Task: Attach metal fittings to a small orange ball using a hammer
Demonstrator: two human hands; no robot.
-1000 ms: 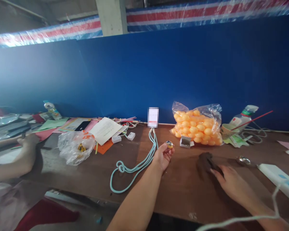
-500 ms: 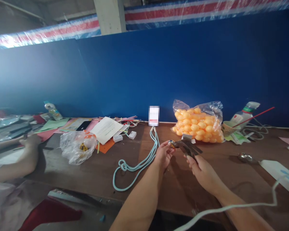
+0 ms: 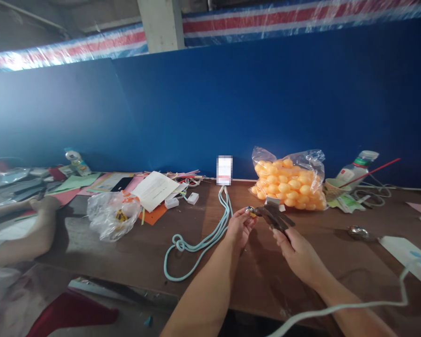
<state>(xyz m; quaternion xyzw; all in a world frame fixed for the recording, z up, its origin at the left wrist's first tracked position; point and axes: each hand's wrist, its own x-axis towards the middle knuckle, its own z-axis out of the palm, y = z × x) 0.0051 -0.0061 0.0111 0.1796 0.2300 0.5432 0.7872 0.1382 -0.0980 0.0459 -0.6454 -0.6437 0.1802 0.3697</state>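
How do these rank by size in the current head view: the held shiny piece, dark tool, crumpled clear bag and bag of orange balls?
1. Bag of orange balls
2. Crumpled clear bag
3. Dark tool, partly covered by the right hand
4. Shiny piece, in the left hand

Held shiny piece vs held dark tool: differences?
Look: the shiny piece is silvery, the dark tool brownish-black.
Size: the shiny piece is compact, the dark tool longer.
Grip: the left hand holds the shiny piece, the right hand the dark tool.
Shared: both are held, close together.
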